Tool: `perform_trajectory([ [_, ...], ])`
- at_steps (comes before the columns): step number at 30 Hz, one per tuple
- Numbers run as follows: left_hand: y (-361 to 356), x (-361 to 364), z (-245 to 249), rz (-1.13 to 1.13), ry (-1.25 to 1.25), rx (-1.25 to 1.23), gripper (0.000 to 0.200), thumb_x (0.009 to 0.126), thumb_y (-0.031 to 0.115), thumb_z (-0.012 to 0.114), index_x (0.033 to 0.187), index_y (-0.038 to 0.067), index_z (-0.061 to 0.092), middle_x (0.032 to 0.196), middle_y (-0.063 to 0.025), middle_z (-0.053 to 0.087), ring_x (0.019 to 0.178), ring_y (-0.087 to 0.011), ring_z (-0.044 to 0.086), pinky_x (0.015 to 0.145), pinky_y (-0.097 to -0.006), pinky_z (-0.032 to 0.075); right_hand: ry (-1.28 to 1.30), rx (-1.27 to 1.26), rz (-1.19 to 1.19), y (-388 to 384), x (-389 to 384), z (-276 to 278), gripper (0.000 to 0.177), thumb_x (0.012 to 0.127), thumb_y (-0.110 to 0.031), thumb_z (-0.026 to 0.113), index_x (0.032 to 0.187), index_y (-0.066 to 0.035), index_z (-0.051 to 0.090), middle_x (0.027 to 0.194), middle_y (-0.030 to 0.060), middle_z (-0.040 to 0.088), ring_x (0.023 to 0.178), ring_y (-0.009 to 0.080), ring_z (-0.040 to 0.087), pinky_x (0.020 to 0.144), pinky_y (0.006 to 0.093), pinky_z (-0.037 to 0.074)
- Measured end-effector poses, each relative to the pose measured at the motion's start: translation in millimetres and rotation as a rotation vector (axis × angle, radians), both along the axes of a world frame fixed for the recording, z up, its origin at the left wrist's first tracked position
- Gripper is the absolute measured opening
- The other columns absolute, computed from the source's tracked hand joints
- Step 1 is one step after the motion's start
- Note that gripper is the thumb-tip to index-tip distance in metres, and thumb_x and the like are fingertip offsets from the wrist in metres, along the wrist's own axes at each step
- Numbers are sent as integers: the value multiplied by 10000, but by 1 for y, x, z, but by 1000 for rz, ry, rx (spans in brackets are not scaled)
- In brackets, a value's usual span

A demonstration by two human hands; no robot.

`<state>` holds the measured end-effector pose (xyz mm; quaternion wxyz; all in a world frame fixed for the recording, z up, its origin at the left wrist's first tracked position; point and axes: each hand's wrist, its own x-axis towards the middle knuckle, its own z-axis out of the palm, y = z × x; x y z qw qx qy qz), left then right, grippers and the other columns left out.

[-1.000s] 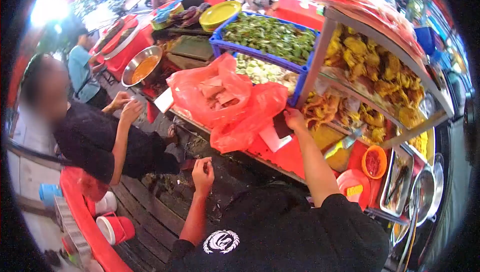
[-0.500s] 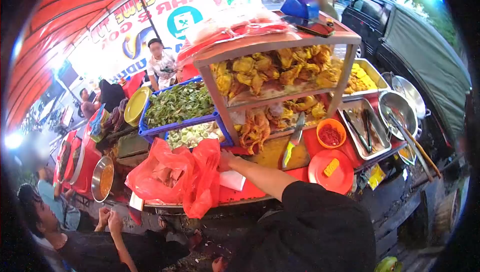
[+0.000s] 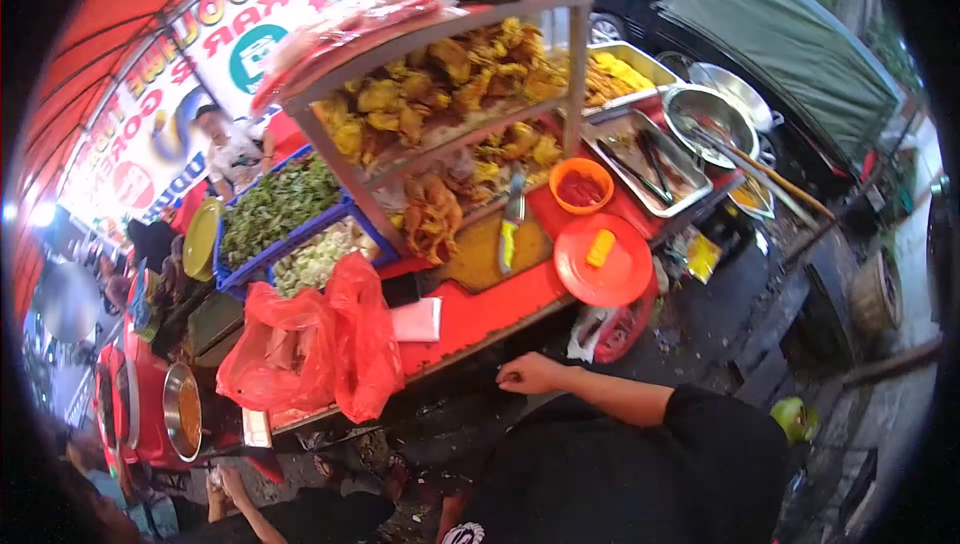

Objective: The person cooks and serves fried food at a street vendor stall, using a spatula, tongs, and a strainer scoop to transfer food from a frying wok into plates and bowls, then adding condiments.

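Note:
My right hand [image 3: 532,374] is in the air just in front of the stall's red counter, fingers curled in; whatever may be inside them is hidden. Apart from it, up and to the left, lie a white paper pad [image 3: 417,321] and a dark flat object [image 3: 403,290]. Two red plastic bags [image 3: 365,344] stand on the counter's front edge; the left one holds brown wrapped packets [image 3: 287,351]. At the bottom edge a small patch of skin, perhaps my left hand [image 3: 452,516], shows with its fingers hidden.
A glass case of fried chicken [image 3: 450,74] stands behind a cutting board [image 3: 480,259] with a knife [image 3: 512,224]. Right of it are an orange bowl [image 3: 580,186], a red plate [image 3: 605,274] and a metal tray [image 3: 690,184]. Another person's hands [image 3: 228,492] are at lower left.
My right hand has drawn back from behind the red bags and off the counter, toward my body. The view has shifted, so the stall sits further left.

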<state>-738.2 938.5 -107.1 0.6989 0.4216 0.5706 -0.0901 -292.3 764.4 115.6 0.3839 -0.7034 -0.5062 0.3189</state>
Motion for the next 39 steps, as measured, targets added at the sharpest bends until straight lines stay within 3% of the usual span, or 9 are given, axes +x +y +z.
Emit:
perform_trajectory([
  [6,-25,87,23,-247,106,-53,267,845,322,724,866,69,643,779,-38,641,614,-173,603,541,-318,482,-285,-654,-589,-203,13,-99,286,745,-302,623,857,-50,696,853,194,677,831,373,663,711,482,523],
  [13,-48,227,66,-176,75,150,322,851,330,731,988,46,668,900,-34,671,822,-149,657,709,-294,546,331,-1146,-544,-364,-17,-206,296,819,-306,585,944,-64,700,871,173,667,816,332,653,708,452,518],
  [20,-121,293,59,-168,32,120,197,893,254,681,954,67,680,902,-37,696,789,-142,670,686,-275,525,400,-1091,-497,-425,62,-226,249,870,-276,572,970,-68,666,784,100,645,750,241,632,625,404,502],
  [23,-167,321,62,-149,47,43,145,916,162,630,996,53,683,911,-55,694,784,-148,672,671,-272,528,560,-1015,-779,-452,127,-230,229,891,-264,567,981,-71,651,747,69,636,722,202,623,590,383,495],
  [26,-199,361,66,-244,61,88,185,904,35,559,1047,42,676,903,-67,687,747,-145,662,654,-283,530,1023,-406,-1302,-485,192,-236,174,906,-237,547,889,-90,639,737,68,586,670,157,580,549,360,472],
  [29,-220,396,58,-302,80,205,286,861,-59,510,1074,48,668,876,-63,673,719,-145,647,643,-286,525,1130,-187,-1388,-507,237,-238,103,902,-131,549,872,-61,619,712,58,545,638,172,570,476,355,454],
  [33,-242,418,71,-228,-16,308,310,823,-96,533,1052,59,674,842,-48,654,723,-133,631,640,-270,511,628,-245,-956,-541,258,-268,108,888,-109,574,915,-10,608,658,109,571,526,241,565,442,384,446],
  [38,-265,398,78,-146,-29,336,246,752,-60,716,986,14,695,836,-90,688,680,-167,652,583,-256,524,1086,-564,-1137,-529,262,-226,140,870,-165,595,794,-49,610,712,63,594,574,210,577,491,358,466],
  [39,-269,390,81,-122,-30,342,246,752,-60,716,986,14,695,836,-90,688,680,-167,652,583,-256,524,336,-699,-712,-543,255,-273,136,837,-197,597,819,-67,631,740,89,633,650,257,619,559,384,500],
])
